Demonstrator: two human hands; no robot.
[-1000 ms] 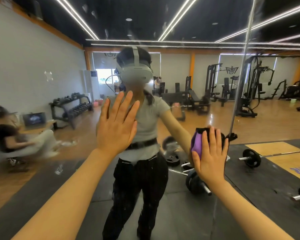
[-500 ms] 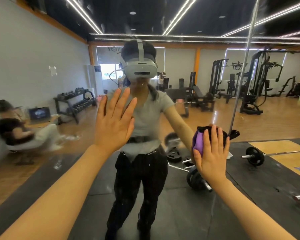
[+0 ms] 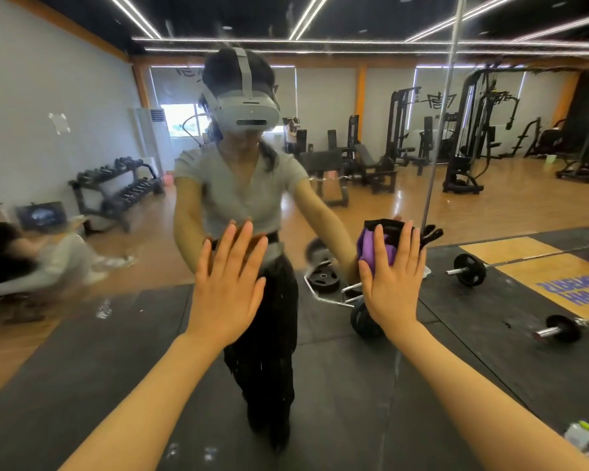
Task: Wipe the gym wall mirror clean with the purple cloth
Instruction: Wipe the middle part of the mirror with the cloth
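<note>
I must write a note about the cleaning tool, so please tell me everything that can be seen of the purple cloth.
The purple cloth looks like soft fabric, bunched into a wad rather than spread flat. Only a part of it shows, past the thumb side of the right hand, whose straight fingers press it flat against the wall mirror. The palm hides the rest. A dark piece shows above the fingertips; whether it belongs to the cloth or is a reflection cannot be told. The left hand does not touch it.

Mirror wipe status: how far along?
Done: nothing clearly finished. In hand: right hand presses the purple cloth flat on the mirror; left hand braces flat beside it. Left: white specks low on the glass.
</note>
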